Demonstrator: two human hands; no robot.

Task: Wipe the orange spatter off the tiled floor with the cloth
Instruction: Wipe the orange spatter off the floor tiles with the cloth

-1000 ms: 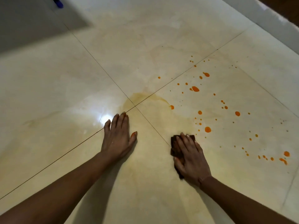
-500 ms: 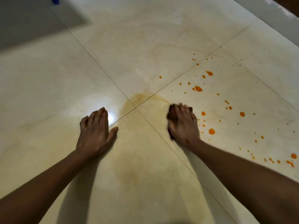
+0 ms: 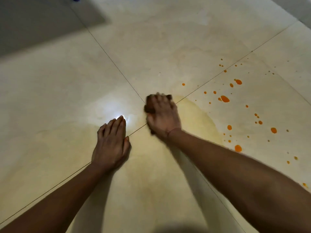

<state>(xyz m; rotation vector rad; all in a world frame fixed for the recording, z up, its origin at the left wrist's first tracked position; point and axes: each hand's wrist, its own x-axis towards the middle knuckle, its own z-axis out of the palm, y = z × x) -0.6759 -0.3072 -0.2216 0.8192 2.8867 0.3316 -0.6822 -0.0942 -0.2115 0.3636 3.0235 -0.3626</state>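
Your cloth [image 3: 148, 107] is a dark brown wad under your right hand [image 3: 164, 117], right where the grout lines [image 3: 109, 58] cross. Its long axis runs with your fingers [image 3: 162, 103], pointing away from you. A strip shows past the fingertips, a bulge sticks out on the thumb side, and a scrap peeks out by the heel of the palm. Motion blur hides its folds. Those fingers are stretched flat over it, pressing it to the floor [image 3: 67, 81], not curled round it.

Just off your little-finger side a pale yellow smear [image 3: 198, 118] spreads out, touching the hand. Farther out on that side, well apart from the cloth, the spatter [image 3: 224, 99] lies in orange drops, large and small.

Your left hand [image 3: 111, 143] rests palm down on the tile, fingers straight and together, thumb tucked alongside. It is near the right wrist but apart from it. A bright glare [image 3: 120, 116] sits at its fingertips.
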